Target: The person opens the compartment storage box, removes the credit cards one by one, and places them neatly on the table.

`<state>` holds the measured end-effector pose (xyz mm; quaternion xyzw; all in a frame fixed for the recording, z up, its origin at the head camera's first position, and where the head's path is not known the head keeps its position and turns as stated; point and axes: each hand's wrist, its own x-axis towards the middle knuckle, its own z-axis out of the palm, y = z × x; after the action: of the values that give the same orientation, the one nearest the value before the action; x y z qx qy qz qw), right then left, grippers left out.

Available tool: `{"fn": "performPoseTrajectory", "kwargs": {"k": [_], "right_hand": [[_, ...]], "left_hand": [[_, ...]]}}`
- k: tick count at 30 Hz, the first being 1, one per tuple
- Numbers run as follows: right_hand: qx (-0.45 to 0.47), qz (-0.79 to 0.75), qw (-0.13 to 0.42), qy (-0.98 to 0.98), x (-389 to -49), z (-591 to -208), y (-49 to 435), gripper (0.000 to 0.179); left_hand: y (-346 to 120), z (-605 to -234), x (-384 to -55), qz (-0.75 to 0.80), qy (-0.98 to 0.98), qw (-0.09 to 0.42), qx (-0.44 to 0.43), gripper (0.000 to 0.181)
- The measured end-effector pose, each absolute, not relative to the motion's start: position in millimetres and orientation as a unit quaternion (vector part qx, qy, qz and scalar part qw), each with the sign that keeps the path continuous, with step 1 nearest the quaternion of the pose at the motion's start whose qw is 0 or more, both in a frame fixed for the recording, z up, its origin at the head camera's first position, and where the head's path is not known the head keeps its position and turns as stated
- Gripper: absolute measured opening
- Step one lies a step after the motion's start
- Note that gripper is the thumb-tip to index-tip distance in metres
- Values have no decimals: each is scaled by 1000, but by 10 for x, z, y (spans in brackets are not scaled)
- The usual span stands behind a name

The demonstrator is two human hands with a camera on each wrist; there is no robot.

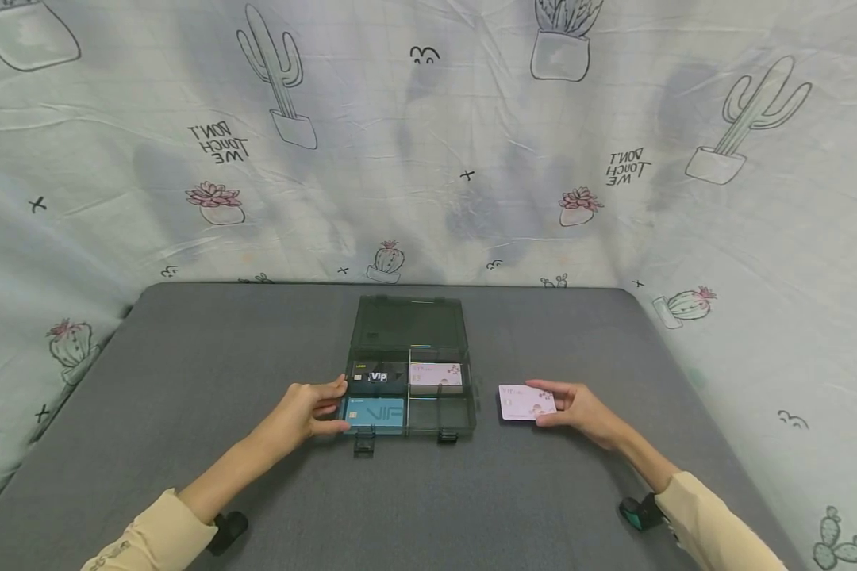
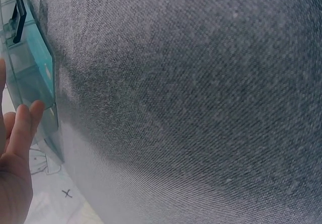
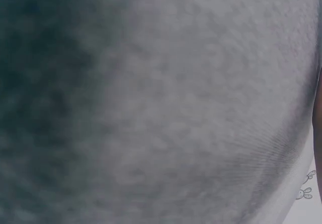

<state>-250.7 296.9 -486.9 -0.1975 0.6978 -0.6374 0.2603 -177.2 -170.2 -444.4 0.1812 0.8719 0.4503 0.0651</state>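
A translucent dark green divided box (image 1: 439, 412) lies with its lid raised at the back. Inside, a black VIP card (image 1: 378, 377) is back left, a pink VIP card (image 1: 434, 374) back right, and a blue VIP card (image 1: 374, 414) front left; the front right compartment holds no card. My left hand (image 1: 310, 408) rests thumb and fingers against the box's left side; in the left wrist view its fairly straight fingers are by the wall. Right of the box, my right hand (image 1: 582, 412) pinches another pink card (image 1: 523, 403) by its right end, face up.
The grey cloth-covered table (image 1: 257, 333) reaches back to a white curtain (image 1: 464, 119) printed with cacti. Two dark latches (image 1: 364, 442) hang at the box's front edge. Dark wrist devices (image 1: 227, 531) show under both forearms. Most of the right wrist view is blurred.
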Motion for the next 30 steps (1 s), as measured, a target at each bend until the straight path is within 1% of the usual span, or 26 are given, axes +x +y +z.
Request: {"fn": "performPoseTrajectory", "kwargs": {"k": [7,14,20,30], "right_hand": [[-190,-633,246,709,-2609,-4829,2929,69],[-181,-632,251,710,-2768,-4819,2923,70],[-179,-623,237,724,-2868,-4812,2919,68],[-158,-626,232,727,-2998,-4818,2939,69]], "left_hand": [[-1713,-4439,-1765,450,872,64,179,65],[-1710,-4434,-1763,460,868,74,170,67],[-1707,-4431,-1760,467,865,79,164,67],[-1694,-4420,-1747,488,855,91,153,68]]}}
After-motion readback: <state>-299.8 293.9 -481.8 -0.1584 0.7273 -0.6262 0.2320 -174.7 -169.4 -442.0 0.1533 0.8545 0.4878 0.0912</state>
